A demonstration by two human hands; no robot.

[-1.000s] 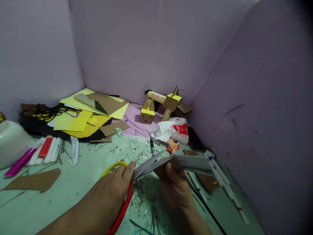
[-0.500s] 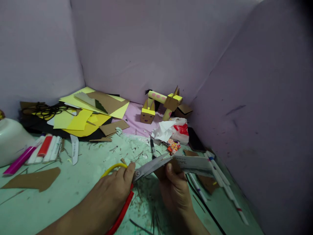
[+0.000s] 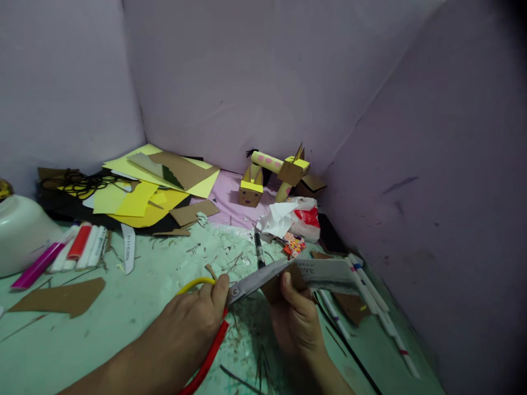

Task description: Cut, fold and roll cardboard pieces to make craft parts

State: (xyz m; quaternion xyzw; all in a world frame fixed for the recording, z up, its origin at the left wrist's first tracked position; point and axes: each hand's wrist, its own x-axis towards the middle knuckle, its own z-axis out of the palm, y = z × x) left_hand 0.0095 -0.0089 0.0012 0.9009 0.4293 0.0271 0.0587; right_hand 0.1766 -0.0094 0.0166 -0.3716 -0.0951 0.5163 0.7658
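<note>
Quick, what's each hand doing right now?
Left hand: closed, holding the scissors.
Right hand: closed, holding a piece of cardboard.

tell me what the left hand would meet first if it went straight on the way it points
Probably the brown cardboard in the right hand: the scissors in the left hand point toward it, though depth is unclear.

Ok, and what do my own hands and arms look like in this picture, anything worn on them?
Your bare, ungloved left hand and equally ungloved right hand show no rings, watch or bracelet on the parts in view. The left forearm and right forearm are sleeveless as far as the picture shows; anything higher up is out of frame.
</note>
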